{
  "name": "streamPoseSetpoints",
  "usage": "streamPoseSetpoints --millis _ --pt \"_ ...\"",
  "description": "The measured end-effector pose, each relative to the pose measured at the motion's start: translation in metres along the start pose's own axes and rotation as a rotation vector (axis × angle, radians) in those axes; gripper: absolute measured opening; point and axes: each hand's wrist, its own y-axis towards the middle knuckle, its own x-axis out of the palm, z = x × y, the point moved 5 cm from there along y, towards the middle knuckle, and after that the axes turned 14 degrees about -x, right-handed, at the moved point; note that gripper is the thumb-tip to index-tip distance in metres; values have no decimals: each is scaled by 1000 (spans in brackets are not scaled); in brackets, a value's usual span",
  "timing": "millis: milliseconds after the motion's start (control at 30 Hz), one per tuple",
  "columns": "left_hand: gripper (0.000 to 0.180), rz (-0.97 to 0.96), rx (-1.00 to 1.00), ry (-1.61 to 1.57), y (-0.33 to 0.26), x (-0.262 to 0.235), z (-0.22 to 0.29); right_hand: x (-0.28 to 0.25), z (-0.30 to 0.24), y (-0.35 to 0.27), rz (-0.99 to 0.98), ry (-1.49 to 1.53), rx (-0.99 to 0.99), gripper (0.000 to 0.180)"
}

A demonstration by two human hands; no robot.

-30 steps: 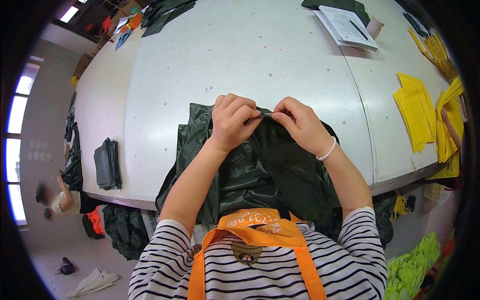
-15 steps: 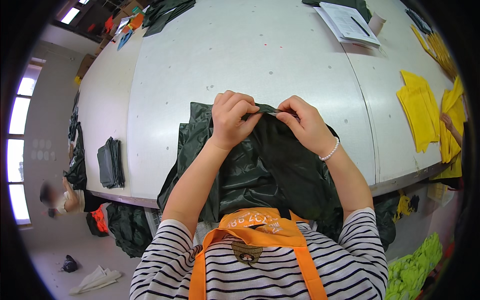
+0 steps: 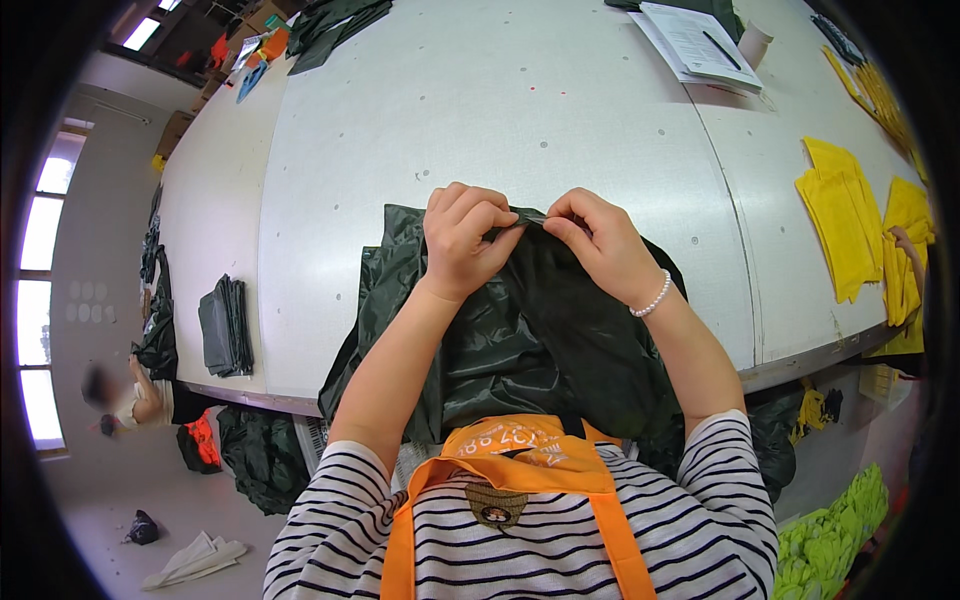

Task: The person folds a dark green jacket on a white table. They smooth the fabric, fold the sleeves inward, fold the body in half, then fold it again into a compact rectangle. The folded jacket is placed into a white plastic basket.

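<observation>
At the near edge of the desk, below and between both hands, lies a dark green cloth, glossy and loosely bunched. Left hand: fingers curled, gripping the far edge of the cloth. Right hand: thumb and forefinger pinched on the same edge, near the left hand. A small pale strip shows at the right fingertips; too small to identify. The pinched edge runs crosswise, from one hand to the other; from it the cloth extends back toward the wearer's orange apron. Overall long axis cannot be told, owing to the folds. One squared corner, left of the left hand, points away from the wearer. Obstruction noted: the forearms cover parts of the cloth.

Well left of the left hand, a stack of folded dark green pieces sits near the desk edge. Far ahead and right of the right hand lie papers with a black pen on top; a white cylindrical object is just beside them. Well right of the right hand, yellow cloth lies on the desk; farther right, another person's hand is at a further yellow piece.
</observation>
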Motion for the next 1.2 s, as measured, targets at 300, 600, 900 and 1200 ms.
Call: streamPoseSetpoints --millis 300,600,900,1200 --pt "61 -88 -234 177 -6 2 0 -77 73 -8 334 -329 115 20" --pt "44 -510 -1308 -467 -174 58 -40 -259 237 -171 202 -1399 835 28" --pt "88 -615 -1673 -330 -174 148 -55 -5 101 -178 -130 -422 342 65" --pt "19 -193 -1758 -1093 -195 57 -55 84 -43 -149 -241 297 107 51"
